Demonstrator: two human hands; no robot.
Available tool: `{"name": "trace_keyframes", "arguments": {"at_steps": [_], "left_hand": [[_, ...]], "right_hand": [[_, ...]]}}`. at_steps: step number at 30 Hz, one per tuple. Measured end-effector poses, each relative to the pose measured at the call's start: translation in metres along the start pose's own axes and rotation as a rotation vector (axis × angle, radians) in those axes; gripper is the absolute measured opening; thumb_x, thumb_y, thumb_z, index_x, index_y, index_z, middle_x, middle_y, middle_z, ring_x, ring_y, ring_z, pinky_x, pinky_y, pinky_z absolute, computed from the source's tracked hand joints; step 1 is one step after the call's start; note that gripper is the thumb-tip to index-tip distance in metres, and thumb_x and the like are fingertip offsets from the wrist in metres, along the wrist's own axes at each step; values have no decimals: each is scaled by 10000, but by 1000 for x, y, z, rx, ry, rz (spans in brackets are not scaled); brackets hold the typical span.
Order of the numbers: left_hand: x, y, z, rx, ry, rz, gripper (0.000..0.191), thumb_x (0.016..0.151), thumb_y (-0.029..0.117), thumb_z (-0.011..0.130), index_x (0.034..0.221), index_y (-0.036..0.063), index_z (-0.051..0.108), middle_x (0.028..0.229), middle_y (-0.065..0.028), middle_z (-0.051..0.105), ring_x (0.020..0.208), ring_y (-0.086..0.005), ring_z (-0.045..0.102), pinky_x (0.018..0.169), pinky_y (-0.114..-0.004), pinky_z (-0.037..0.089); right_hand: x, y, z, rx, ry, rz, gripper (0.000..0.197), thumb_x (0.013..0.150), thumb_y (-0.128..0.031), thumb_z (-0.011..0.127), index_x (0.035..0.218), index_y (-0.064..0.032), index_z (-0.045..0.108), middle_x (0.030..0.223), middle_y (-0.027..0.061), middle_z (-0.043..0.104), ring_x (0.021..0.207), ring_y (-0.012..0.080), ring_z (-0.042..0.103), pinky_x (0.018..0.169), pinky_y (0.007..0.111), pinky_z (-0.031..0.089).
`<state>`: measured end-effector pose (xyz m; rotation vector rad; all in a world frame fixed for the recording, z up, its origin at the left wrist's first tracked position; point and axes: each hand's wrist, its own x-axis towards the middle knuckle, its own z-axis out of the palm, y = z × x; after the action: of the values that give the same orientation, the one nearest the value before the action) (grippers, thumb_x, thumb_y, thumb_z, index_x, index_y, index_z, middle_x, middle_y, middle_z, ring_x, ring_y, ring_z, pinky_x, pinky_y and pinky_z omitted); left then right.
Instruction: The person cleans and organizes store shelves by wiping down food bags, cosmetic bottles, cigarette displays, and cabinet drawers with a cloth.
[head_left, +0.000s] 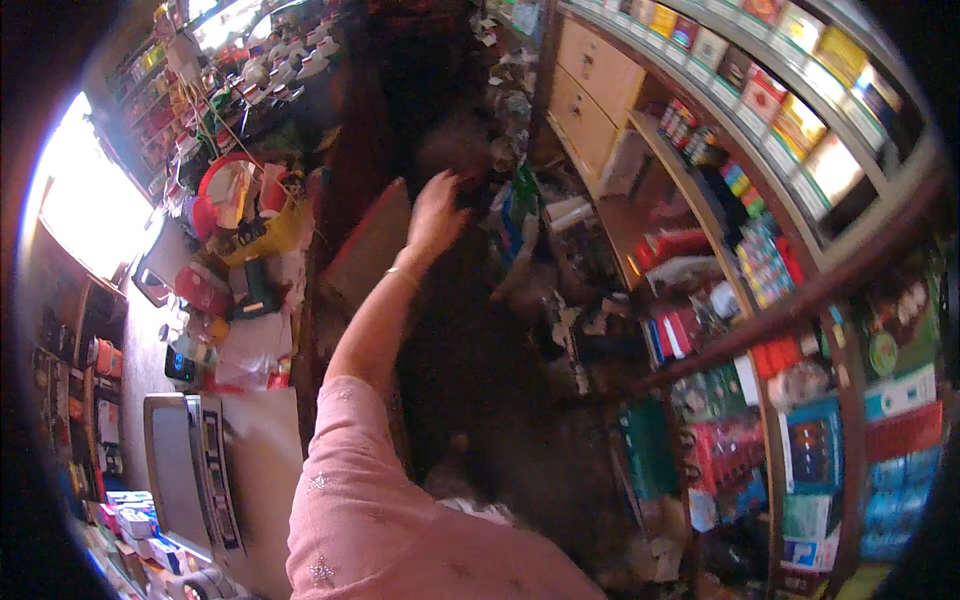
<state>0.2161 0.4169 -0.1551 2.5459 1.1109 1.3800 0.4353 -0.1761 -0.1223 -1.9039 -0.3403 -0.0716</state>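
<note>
My left arm, in a pink short sleeve with star decorations, reaches forward over a dark, narrow floor space. At its end my left hand (437, 212) is somewhat blurred, with a thin bangle at the wrist. The thumb stands apart from the loosely bent fingers, and nothing shows in them. Just left of the hand is a tilted flat panel (371, 247) with a reddish edge. To its right hangs or lies a green, blue and white plastic bag (517, 206). My right hand is out of view.
On the left a counter (262, 427) holds a red round basket (225, 169), a dark green object (259, 289), a small digital clock (178, 365) and a grey-framed device (180, 465). Packed shelves (679, 202) and wooden drawers (592, 94) line the right; a dark bar (795, 307) crosses there.
</note>
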Motion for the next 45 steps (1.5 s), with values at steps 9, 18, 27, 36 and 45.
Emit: {"name": "trace_keyframes", "arguments": {"at_steps": [9, 18, 27, 36, 45], "left_hand": [[-154, -308, -13, 441, -276, -636, 670, 755, 337, 683, 1257, -33, 440, 1205, -251, 521, 1075, -373, 531, 936, -489, 406], [-167, -200, -20, 301, -227, -602, 685, 777, 334, 672, 1301, -23, 412, 1308, -234, 447, 1223, -367, 413, 1041, -452, 306], [-268, -17, -6, -882, 2, -1405, 793, 826, 268, 697, 1371, -61, 223, 1286, -181, 433, 1126, -237, 485, 930, -321, 427], [-270, 43, -17, -686, 189, -1204, 746, 817, 193, 686, 1352, 7, 201, 1056, -114, 501, 969, -227, 515, 844, -328, 443], [-289, 31, 3, -435, -123, -1230, 649, 799, 205, 672, 1332, -6, 367, 1313, -225, 448, 1242, -372, 400, 1041, -402, 326]], "right_hand": [[-71, -85, 140, 470, -402, 721, 407, 916, -333, 512, 1170, -19, 566, 1127, 155, 611, 1001, 268, 600, 852, 401, 492], [-16, -83, 339, 839, -1102, 1131, 460, 860, -377, 480, 1131, -22, 587, 1042, 123, 640, 897, 271, 626, 734, 414, 539], [-39, -163, 539, 283, -1702, 215, 380, 789, -99, 556, 1158, -5, 552, 1121, 81, 599, 1023, 214, 573, 893, 348, 452], [-261, -148, 681, 338, -1894, -1209, 478, 730, -188, 714, 1144, -20, 547, 1231, 161, 506, 1148, 347, 473, 981, 394, 384], [-233, -112, 638, 219, -1858, -1374, 435, 644, -175, 741, 1035, -44, 605, 1142, 142, 541, 1112, 348, 466, 960, 444, 372]]}}
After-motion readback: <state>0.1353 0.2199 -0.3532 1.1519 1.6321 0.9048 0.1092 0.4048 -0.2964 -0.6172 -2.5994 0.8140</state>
